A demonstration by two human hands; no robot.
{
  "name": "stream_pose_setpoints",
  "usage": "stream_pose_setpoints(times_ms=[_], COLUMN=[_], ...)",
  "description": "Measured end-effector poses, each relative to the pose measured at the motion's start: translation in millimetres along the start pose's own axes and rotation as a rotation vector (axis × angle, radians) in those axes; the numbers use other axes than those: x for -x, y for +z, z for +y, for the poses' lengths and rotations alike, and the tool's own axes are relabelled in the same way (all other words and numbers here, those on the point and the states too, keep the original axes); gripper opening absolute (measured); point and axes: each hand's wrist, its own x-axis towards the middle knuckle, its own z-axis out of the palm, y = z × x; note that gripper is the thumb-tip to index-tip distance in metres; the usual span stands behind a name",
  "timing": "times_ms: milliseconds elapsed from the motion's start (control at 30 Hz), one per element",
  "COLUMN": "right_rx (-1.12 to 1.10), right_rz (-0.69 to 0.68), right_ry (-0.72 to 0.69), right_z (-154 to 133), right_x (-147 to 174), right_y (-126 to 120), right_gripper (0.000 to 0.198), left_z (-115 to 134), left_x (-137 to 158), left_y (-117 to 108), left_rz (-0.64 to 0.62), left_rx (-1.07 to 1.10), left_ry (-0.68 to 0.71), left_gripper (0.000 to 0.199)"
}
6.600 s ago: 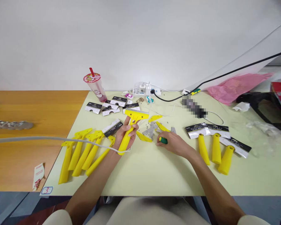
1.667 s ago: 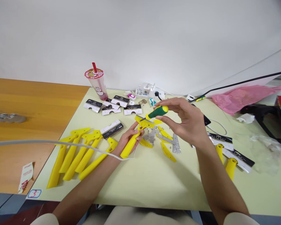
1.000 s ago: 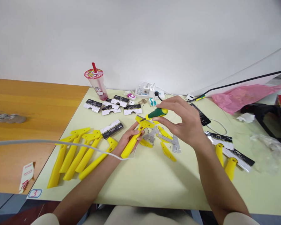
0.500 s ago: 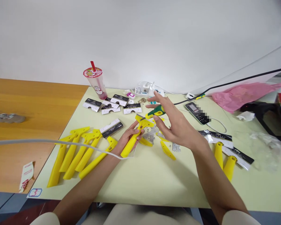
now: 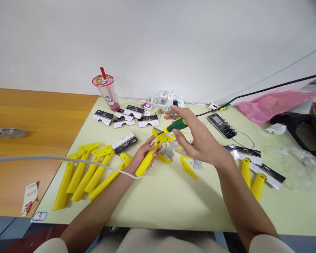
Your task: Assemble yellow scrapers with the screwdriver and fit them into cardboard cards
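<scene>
At the left corner of the pale table point(image 5: 168, 202) we read "3" on a label point(image 5: 39, 216); smooth yellow plastic scrapers point(image 5: 76, 177) lie next, a pale cable point(image 5: 94, 161) crossing before them; our left hand point(image 5: 140, 154) grips a T-shaped scraper point(image 5: 146, 162) mid-table; a tilted screwdriver point(image 5: 176, 124) reaches its head; our right hand point(image 5: 200, 140) fans wide there, its hold unclear.

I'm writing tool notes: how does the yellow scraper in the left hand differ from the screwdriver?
The held scraper looks mostly yellow, the screwdriver green and yellow.
The scraper spreads into a broad head; the screwdriver narrows to a thin shaft.
In the picture, the scraper's handle end points lower left, the screwdriver's upper right.
Both show yellow.
</scene>
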Motion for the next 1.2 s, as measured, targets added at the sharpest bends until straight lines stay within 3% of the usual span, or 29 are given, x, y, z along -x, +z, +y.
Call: stream_pose_setpoints(times_ms=[233, 500, 933, 1200], right_rx=[0.053, -0.018, 0.044, -0.016], right_rz=[0.073, -0.039, 0.040, -0.026], right_ry=[-0.037, -0.005, -0.020, -0.020], right_z=[4.0, -0.1, 5.6, 1.8], right_x=[-1.1, -0.1, 0.5, 0.6], right_y=[0.2, -1.7, 1.2, 0.6], right_gripper=[0.040, 0.054, 0.045, 0.064], left_z=[-1.9, -0.2, -1.4, -0.9], left_x=[0.7, -0.8, 0.4, -0.6], left_y=[1.1, -2.1, 1.5, 1.6], left_rz=[0.017, 0.010, 0.004, 0.011], left_rx=[-0.014, -0.008, -0.023, -0.021], left_ry=[-0.003, -0.008, -0.007, -0.005], left_gripper=[0.076, 0.075, 0.076, 0.076])
